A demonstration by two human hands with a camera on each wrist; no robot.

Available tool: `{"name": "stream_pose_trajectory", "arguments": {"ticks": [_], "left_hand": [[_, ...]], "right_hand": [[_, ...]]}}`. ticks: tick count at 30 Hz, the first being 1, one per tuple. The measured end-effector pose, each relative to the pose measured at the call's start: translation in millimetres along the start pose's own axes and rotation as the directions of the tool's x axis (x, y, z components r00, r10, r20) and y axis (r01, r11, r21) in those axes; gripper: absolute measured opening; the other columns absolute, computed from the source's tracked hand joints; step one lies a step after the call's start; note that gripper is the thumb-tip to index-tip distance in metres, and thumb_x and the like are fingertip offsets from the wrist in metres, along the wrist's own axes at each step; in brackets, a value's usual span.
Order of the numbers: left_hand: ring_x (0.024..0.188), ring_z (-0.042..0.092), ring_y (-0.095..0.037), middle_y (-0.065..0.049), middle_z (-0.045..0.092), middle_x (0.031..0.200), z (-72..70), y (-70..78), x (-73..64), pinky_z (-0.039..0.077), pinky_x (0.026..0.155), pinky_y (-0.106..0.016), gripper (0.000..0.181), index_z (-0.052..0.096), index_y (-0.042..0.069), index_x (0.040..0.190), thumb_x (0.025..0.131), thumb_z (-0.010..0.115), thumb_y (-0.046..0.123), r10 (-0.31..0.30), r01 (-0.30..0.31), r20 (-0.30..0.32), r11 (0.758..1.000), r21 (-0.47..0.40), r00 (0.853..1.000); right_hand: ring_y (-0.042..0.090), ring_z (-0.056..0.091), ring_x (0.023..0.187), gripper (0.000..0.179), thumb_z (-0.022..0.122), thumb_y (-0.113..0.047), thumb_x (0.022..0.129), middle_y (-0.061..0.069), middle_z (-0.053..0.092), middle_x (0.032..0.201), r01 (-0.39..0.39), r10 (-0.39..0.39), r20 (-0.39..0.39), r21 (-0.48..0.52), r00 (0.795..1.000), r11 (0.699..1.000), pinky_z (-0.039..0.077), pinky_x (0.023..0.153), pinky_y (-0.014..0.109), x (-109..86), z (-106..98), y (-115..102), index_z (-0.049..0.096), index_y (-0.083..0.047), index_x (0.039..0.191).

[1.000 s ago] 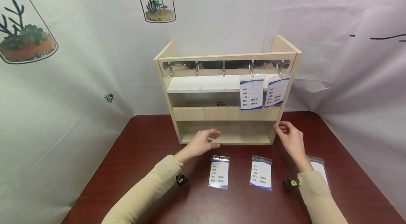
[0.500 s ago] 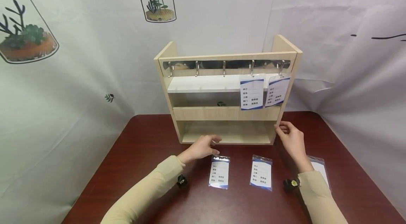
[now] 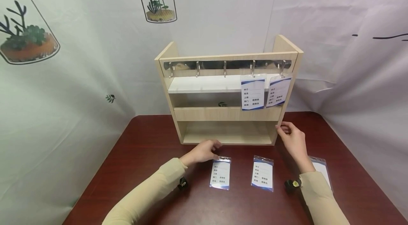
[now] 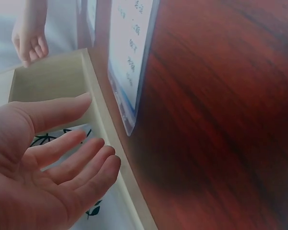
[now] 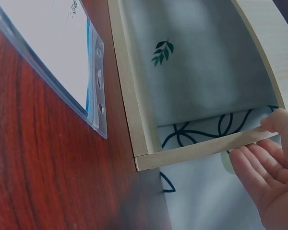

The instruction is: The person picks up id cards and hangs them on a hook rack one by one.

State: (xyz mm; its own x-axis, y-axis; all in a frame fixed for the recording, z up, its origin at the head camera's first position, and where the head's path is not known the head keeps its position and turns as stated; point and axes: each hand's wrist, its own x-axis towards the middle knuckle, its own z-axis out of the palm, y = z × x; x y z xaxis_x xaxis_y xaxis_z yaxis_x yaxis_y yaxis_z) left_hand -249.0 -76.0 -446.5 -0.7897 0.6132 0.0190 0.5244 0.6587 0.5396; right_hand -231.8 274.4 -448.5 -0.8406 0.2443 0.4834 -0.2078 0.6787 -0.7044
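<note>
A small wooden shelf (image 3: 223, 114) with a row of metal hooks stands on the table. My right hand (image 3: 292, 142) pinches the front edge of its right side panel, thumb inside and fingers outside, as the right wrist view shows. Near the shelf's bottom board, my left hand (image 3: 200, 151) hovers with loosely bent fingers and nothing between them. Its thumb overlaps the clear top edge of the left badge holder (image 3: 220, 176) in the head view. To the right lies a second badge holder (image 3: 262, 176). My right forearm partly hides a third badge holder (image 3: 321, 169).
Two more badge holders hang from the hooks: one (image 3: 253, 94) on the second hook from the right, another (image 3: 278, 92) on the rightmost. The dark red table (image 3: 140, 147) meets a white printed cloth (image 3: 95, 76) behind and at both sides.
My left hand has come down and slightly toward me, from in front of the bottom shelf to the left badge holder's top edge. My right hand keeps its grip on the side panel.
</note>
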Motion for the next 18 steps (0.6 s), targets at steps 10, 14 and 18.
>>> {"name": "stream_pose_trajectory", "arguments": {"ticks": [10,14,18], "left_hand": [[0.100,0.066,-0.022,-0.012,0.070,0.118,12.2,-4.0,-1.6,0.052,0.088,-0.030,0.046,0.068,-0.001,0.122,0.079,0.083,0.008,-0.002,0.003,0.039,1.000,-0.013,0.999],[0.100,0.065,-0.021,-0.011,0.071,0.117,13.7,-4.6,-1.9,0.051,0.089,-0.030,0.046,0.068,0.000,0.121,0.079,0.084,0.009,0.003,-0.003,0.037,1.000,0.003,0.999],[0.100,0.065,-0.020,-0.010,0.071,0.118,13.8,-4.6,-2.1,0.051,0.090,-0.030,0.048,0.068,0.000,0.121,0.077,0.085,0.010,0.002,-0.003,0.043,1.000,0.026,0.999]], "right_hand": [[0.028,0.066,0.087,0.035,0.065,-0.026,0.099,0.020,0.072,0.097,0.008,-0.008,0.008,0.004,1.000,1.000,0.042,0.065,0.006,0.1,-0.4,0.7,0.066,0.005,0.116],[0.027,0.066,0.087,0.035,0.065,-0.026,0.100,0.020,0.072,0.098,0.009,-0.010,0.010,0.004,1.000,1.000,0.042,0.065,0.006,0.0,-0.2,0.9,0.066,0.005,0.116],[0.026,0.065,0.087,0.035,0.065,-0.026,0.100,0.020,0.072,0.098,0.005,-0.005,0.013,0.005,1.000,1.000,0.042,0.065,0.006,0.0,-0.5,0.8,0.066,0.005,0.116]]}}
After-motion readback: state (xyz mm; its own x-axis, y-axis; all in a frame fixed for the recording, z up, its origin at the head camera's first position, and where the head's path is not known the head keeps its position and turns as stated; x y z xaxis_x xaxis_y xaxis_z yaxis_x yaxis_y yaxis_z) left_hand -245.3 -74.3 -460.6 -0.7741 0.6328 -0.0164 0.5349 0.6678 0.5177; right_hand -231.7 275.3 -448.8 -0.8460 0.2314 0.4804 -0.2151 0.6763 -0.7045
